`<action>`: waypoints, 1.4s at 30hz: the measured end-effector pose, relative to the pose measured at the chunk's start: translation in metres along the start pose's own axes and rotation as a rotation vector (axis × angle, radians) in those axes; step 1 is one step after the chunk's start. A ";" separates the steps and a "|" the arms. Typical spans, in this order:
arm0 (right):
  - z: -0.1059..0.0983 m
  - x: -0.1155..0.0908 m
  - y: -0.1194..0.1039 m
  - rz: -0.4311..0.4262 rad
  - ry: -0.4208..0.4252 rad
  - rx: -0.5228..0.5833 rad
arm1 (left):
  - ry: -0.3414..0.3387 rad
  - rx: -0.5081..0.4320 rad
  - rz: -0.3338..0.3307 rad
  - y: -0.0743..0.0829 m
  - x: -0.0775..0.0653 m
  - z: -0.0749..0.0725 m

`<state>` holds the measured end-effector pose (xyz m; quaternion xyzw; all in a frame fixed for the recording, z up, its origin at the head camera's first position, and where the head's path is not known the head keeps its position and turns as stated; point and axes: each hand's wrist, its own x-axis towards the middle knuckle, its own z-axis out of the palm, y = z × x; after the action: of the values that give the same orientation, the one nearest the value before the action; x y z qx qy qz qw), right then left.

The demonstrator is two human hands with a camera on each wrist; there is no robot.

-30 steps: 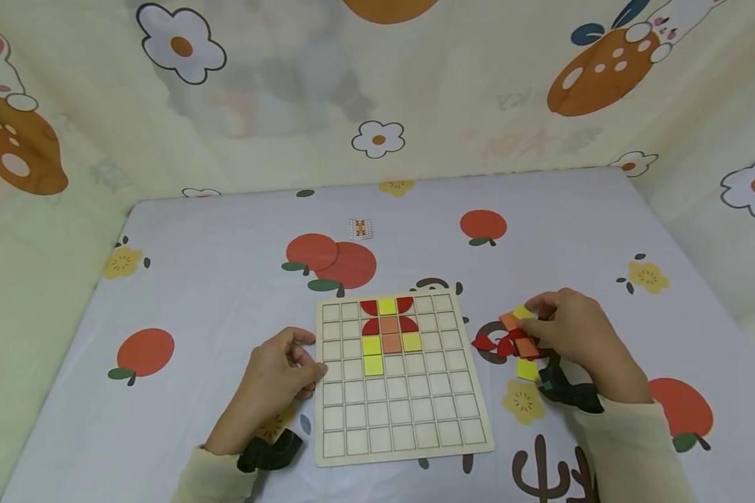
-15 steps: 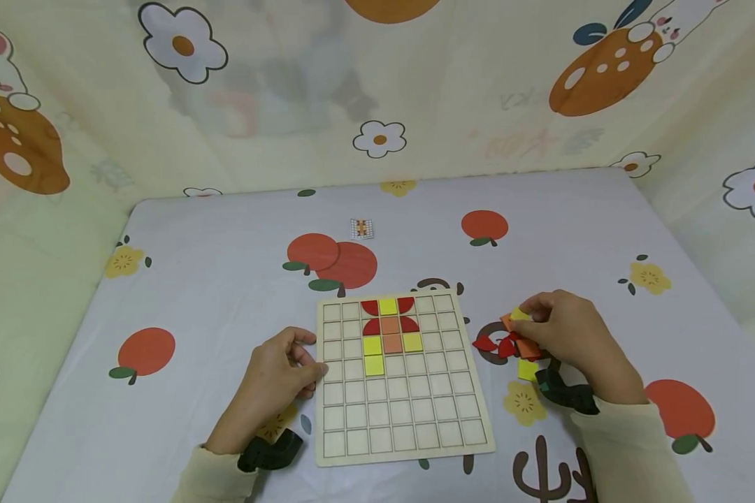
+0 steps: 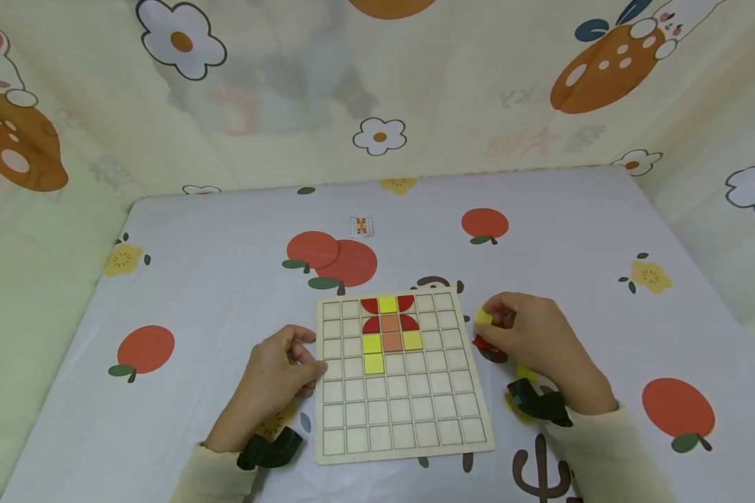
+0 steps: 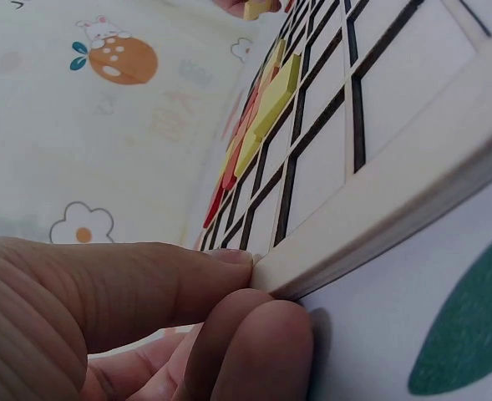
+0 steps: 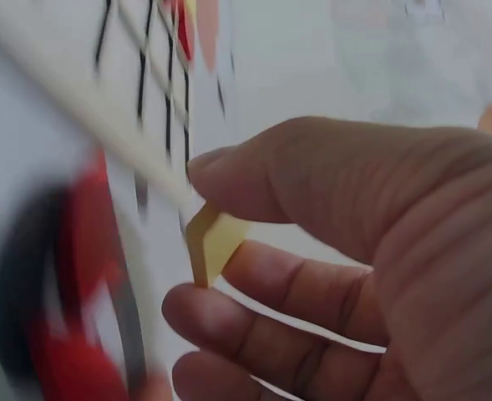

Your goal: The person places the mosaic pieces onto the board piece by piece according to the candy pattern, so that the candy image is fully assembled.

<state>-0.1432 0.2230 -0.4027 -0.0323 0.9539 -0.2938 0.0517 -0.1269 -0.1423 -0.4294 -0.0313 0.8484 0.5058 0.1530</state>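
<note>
A pale wooden grid board [image 3: 409, 402] lies on the tablecloth, with red, yellow and orange tiles filling several cells near its far edge. At the board's left edge, my left hand [image 3: 277, 367] pinches the rim; thumb and curled fingertips meet it in the left wrist view. My right hand [image 3: 535, 339] is just off the right edge, holding a yellow square tile [image 5: 216, 246] between thumb and fingers. Below that hand, the pile of loose tiles is mostly hidden; a red piece [image 3: 483, 344] and another yellow tile [image 3: 526, 372] peek out.
A small printed pattern card [image 3: 361, 227] lies beyond the board. The patterned tablecloth [image 3: 214, 279] reaches to a fabric backdrop [image 3: 289, 154] behind and at both sides. Black straps [image 3: 270, 449] circle both wrists.
My right hand has picked the yellow tile off the pile and moved left toward the board with it. The left hand stays at the board's edge.
</note>
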 end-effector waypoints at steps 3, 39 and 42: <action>0.011 -0.002 -0.017 -0.075 -0.037 0.011 | 0.000 0.000 -0.002 0.000 0.000 0.000; 0.058 -0.011 -0.059 -0.250 -0.128 -0.089 | -0.001 -0.006 -0.004 -0.001 0.000 0.000; 0.057 -0.011 -0.060 -0.233 -0.134 -0.091 | -0.001 -0.004 -0.003 -0.001 0.000 0.000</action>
<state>-0.1237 0.1426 -0.4152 -0.1646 0.9504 -0.2516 0.0793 -0.1269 -0.1427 -0.4301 -0.0326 0.8472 0.5073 0.1542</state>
